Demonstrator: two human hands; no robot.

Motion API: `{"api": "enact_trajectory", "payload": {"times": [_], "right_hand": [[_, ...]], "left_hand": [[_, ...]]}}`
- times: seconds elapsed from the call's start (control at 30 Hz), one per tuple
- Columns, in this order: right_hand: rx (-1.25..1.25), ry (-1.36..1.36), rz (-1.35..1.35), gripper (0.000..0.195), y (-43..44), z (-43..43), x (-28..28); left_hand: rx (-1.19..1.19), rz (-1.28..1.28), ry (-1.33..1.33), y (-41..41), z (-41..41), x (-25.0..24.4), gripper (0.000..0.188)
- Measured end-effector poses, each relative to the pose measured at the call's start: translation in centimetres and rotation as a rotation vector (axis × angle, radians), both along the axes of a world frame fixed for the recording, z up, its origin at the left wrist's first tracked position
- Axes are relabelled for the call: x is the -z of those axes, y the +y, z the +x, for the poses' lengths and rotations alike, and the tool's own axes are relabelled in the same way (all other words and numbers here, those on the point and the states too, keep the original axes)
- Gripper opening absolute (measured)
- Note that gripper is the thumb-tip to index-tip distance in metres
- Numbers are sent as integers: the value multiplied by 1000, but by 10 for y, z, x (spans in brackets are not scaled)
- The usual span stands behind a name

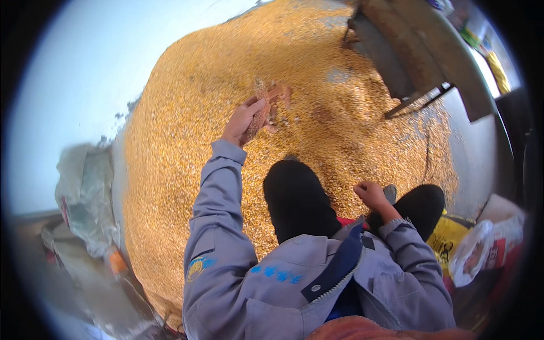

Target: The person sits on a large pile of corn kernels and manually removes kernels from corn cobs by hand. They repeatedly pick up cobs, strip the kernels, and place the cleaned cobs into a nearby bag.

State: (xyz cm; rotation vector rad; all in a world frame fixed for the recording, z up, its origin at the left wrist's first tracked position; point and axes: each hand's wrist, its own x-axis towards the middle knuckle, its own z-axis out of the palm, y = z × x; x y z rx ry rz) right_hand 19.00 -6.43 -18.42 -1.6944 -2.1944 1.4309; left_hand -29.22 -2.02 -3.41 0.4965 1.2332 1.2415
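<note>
My left hand reaches out over a broad heap of loose yellow corn kernels. Between its thumb and fingers is a corn cob, tilted and reddish, with its kernels apparently stripped. Just beyond that hand, several reddish pieces that look like bare cobs lie on the kernels. My right hand hangs low between my black-trousered knees, its fingers curled in with nothing visible in them. A grey shoe tip shows beside it.
A rusty metal machine or chute on legs stands at the upper right, over the heap's edge. Pale sacks lean by the wall at left. Near my right knee are a yellow printed bag and a white plastic bag.
</note>
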Motion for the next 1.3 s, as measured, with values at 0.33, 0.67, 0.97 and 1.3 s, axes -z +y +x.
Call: {"api": "enact_trajectory", "payload": {"times": [0.33,0.67,0.97,1.3], "right_hand": [[223,813,271,49,75,-17,-167],[934,1238,-355,27,78,41,-123],[504,747,-422,49,57,16,-124],[438,943,-452,48,72,1,-114]], "left_hand": [[747,70,134,36,219,-83,36],[705,-202,141,29,304,-7,43],[317,-53,-53,52,299,17,24],[105,-72,-201,47,307,-1,19]]}}
